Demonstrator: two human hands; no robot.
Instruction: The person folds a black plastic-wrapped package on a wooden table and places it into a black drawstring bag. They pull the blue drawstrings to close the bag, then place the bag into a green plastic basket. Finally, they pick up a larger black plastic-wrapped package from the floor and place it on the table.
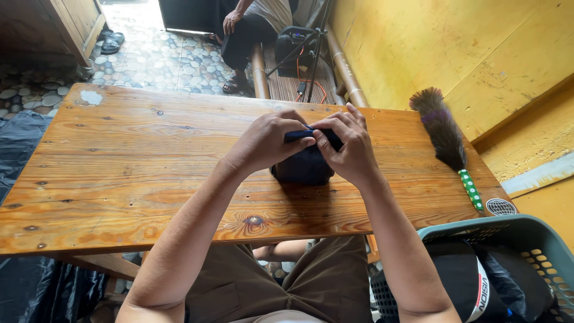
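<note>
Left hand (267,140): pinches dark cloth (304,164) on table (131,161).
Right hand (348,146): pinches same cloth.
Duster (445,134): well right.

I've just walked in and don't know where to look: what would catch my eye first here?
Mid-table, the left hand and right hand pinch a folded dark cloth on the wooden table. At the table's right end lies a feather duster with a green dotted handle, against the yellow wall. At lower right a green basket holds dark clothing.
</note>
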